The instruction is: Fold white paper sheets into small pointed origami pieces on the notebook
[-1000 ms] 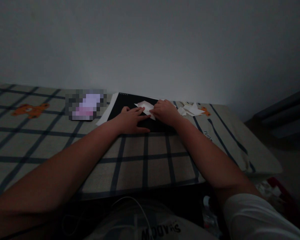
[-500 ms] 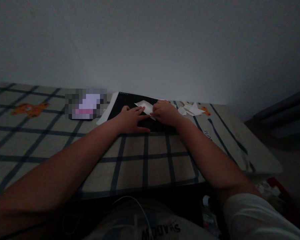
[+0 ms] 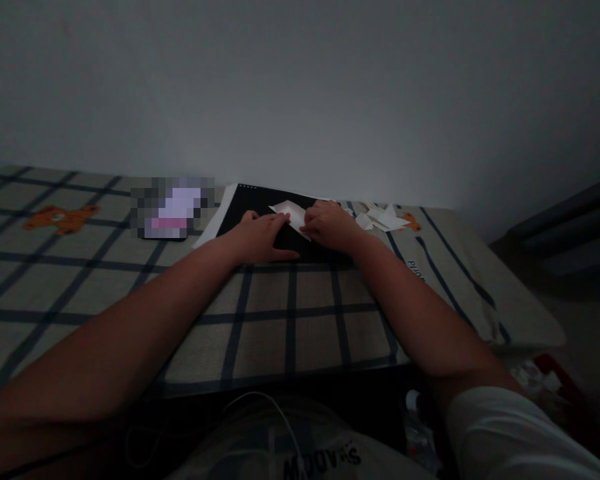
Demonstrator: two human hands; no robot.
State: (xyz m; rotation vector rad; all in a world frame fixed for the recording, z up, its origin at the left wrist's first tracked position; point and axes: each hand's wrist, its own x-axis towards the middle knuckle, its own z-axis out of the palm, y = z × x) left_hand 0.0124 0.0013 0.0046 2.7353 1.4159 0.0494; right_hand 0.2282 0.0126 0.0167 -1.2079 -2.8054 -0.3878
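Note:
A folded piece of white paper (image 3: 291, 215) lies on a black sheet or cover (image 3: 253, 203). My left hand (image 3: 264, 240) rests over its near left side, fingertips on the paper and the lowest digit stretched out apart along the black surface. At the paper's right end, my right hand (image 3: 330, 225) is closed with its fingers bent in a pinch on the edge. Part of the paper is hidden beneath both hands. Just right of my right hand lie several folded white paper pieces (image 3: 385, 217).
The checked tablecloth (image 3: 290, 327) covers the table, which meets a plain wall (image 3: 300, 100). A phone (image 3: 175, 212), partly blurred, lies to the left. White sheet edges (image 3: 215, 223) show beside the black one. Below right stand a plastic bottle (image 3: 417, 433) and a red container (image 3: 555, 373).
A finger of my left hand that reached toward my right hand has drawn back, and the hand has shifted up slightly. My right hand and the paper have hardly moved.

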